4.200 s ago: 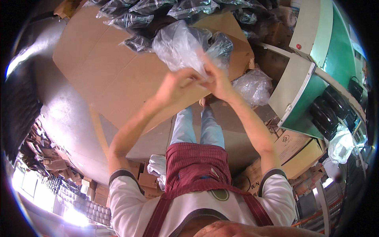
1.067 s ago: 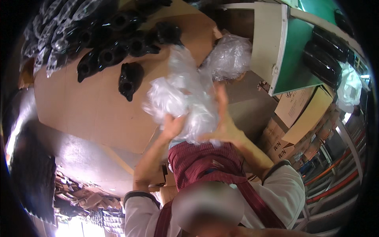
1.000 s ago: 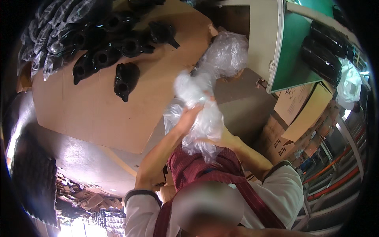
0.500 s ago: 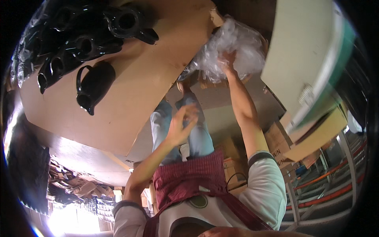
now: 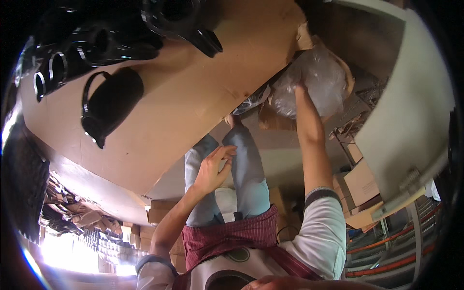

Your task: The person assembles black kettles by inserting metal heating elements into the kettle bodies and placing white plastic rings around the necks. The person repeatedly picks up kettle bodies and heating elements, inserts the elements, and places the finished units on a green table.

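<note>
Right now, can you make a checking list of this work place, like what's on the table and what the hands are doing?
Surface: brown cardboard-topped table, bare in the middle.
Job's things: crinkly clear plastic bag at the table's far right corner, against a cardboard box.
Clutter: black plastic jug-like parts with handles, crowded along the table's far left.
Hands: right hand reaches out into the plastic bag; left hand is open, empty, above the knees.
Cables: nothing seen.
Surroundings: stacked cardboard boxes at right, a pale slanted panel, scraps on the floor at left.
</note>
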Demonstrator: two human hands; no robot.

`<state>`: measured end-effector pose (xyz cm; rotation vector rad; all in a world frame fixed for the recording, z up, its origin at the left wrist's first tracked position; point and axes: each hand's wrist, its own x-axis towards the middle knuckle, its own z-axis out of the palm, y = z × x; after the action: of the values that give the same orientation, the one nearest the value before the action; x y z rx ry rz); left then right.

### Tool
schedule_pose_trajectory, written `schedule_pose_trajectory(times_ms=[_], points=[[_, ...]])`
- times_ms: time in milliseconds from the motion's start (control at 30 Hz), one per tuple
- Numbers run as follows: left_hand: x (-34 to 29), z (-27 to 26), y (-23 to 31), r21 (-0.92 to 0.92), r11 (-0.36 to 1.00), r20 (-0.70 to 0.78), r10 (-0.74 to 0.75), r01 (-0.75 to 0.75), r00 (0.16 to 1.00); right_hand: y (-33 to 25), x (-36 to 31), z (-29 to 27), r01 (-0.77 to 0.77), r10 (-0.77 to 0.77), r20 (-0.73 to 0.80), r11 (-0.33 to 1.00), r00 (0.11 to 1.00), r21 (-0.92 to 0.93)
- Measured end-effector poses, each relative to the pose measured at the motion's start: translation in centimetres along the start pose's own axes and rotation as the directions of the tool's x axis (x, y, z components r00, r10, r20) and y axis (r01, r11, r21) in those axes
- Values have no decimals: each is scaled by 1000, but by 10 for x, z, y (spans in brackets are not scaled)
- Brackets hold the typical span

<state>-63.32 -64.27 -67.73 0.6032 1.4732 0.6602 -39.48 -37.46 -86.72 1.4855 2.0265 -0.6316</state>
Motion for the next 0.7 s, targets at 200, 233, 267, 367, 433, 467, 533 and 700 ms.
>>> schedule_pose_trajectory(times_ms=[200,233,267,367,433,467,533,700], points=[[-40,-17,-16,-31,985,-138,-171,168,976,-5,-26,-77,-118,123,119,992,985,-47],[-44,-16,-39,-89,977,-123,-206,195,971,-13,-33,-99,-162,165,137,986,977,-34],[-49,-11,-67,-158,962,-116,-240,221,964,-26,-33,-126,-197,197,143,980,970,-12],[-32,-4,-87,-678,584,-2,-609,446,793,-64,0,-136,352,-138,-471,845,871,403],[-12,-5,-116,-913,174,170,-660,369,732,-83,47,-121,239,-207,-722,969,660,-60],[-3,4,-155,-971,1,192,-599,240,778,-100,56,-132,149,-98,-618,988,780,30],[19,5,-175,-969,-245,153,-563,12,812,-131,73,-158,-62,108,-360,989,927,135],[7,9,-159,-944,-257,27,-681,-205,732,-98,66,-186,142,-43,-336,950,941,278]])
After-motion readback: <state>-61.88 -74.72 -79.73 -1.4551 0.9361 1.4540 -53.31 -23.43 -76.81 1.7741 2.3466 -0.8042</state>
